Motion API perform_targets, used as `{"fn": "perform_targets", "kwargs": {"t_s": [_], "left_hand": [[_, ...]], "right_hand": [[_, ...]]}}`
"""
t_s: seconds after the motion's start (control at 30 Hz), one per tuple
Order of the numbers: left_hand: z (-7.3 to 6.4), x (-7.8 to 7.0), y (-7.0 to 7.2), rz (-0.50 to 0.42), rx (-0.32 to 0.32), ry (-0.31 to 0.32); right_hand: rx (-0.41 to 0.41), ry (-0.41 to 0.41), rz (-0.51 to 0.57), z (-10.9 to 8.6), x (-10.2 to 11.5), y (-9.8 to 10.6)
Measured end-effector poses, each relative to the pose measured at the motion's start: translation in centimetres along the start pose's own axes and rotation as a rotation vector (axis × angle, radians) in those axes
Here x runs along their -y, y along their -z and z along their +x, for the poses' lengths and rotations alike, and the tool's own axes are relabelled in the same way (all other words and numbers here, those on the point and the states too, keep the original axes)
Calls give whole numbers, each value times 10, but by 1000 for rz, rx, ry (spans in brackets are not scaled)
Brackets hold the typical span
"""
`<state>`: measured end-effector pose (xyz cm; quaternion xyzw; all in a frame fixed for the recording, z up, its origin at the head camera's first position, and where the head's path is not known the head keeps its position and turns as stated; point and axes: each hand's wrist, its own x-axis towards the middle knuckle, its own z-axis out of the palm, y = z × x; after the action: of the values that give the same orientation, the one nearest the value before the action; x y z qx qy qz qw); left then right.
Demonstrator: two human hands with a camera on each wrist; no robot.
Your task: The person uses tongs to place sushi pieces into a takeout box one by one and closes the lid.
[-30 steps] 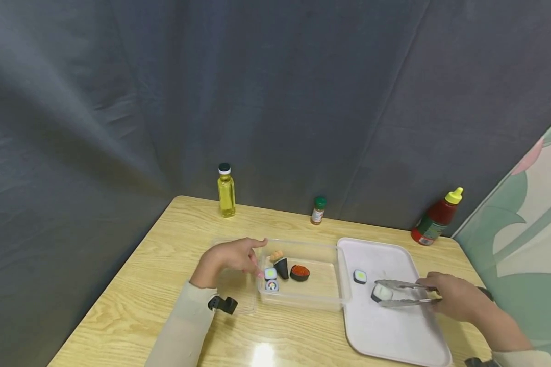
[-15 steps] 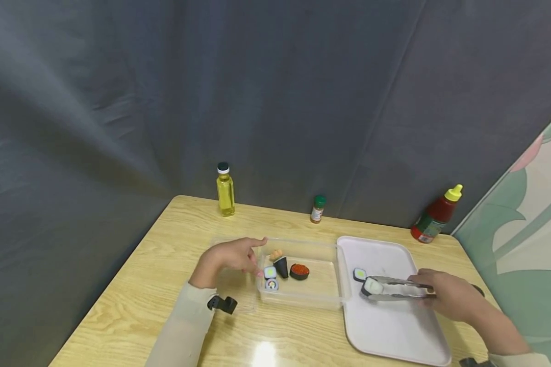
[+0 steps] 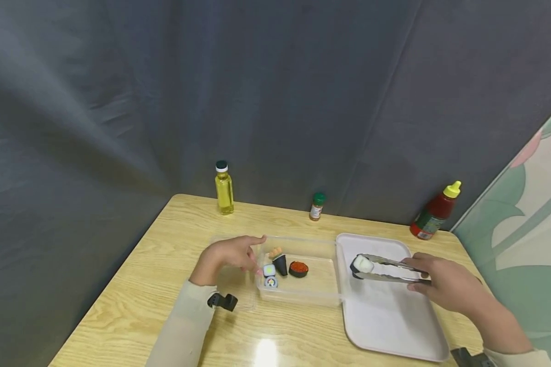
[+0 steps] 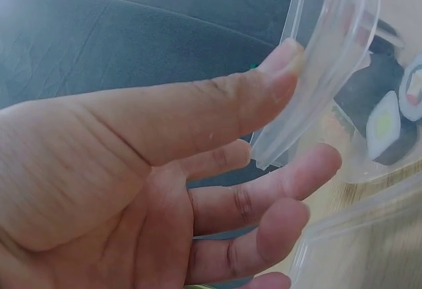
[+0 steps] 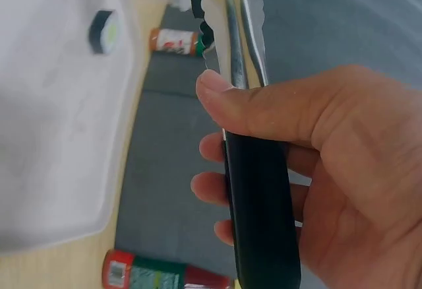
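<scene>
My right hand (image 3: 450, 280) grips metal tongs (image 5: 264, 196) by their black handles. Between the tips of the tongs is a white sushi piece with a black wrap (image 3: 362, 263), over the far left part of the pale tray (image 3: 395, 326). A small sushi roll (image 5: 103, 32) lies on that tray in the right wrist view; the tongs hide it in the head view. At the left end of a clear plastic container (image 3: 298, 295) is my left hand (image 3: 231, 255), its thumb on the rim and its other fingers loosely bent outside the wall.
Inside the container sit two sushi rolls (image 3: 270, 276), a cone hand roll (image 3: 280, 265) and a red roe sushi (image 3: 298, 269). Behind stand an oil bottle (image 3: 224, 193), a green-capped spice jar (image 3: 317, 206) and a red sauce bottle (image 3: 433, 216). A clear lid (image 3: 241, 300) lies under my left arm.
My right hand has moved the tongs and the white sushi piece left and away from me, off the middle of the tray. My left hand has stayed on the container.
</scene>
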<state>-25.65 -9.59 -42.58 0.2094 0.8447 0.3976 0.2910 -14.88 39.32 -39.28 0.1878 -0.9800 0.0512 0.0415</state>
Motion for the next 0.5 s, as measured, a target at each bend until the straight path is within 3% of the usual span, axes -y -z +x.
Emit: {"fn": "perform_targets", "kwargs": {"t_s": [0.17, 0.37, 0.5], "left_hand": [[-4, 2, 2, 14, 1, 5], [-9, 10, 4, 37, -8, 63], [-5, 8, 3, 30, 2, 40]], "right_hand": [[-3, 13, 33, 9, 17, 4], [-23, 85, 88, 21, 34, 3], [-31, 105, 93, 29, 42, 5]]}}
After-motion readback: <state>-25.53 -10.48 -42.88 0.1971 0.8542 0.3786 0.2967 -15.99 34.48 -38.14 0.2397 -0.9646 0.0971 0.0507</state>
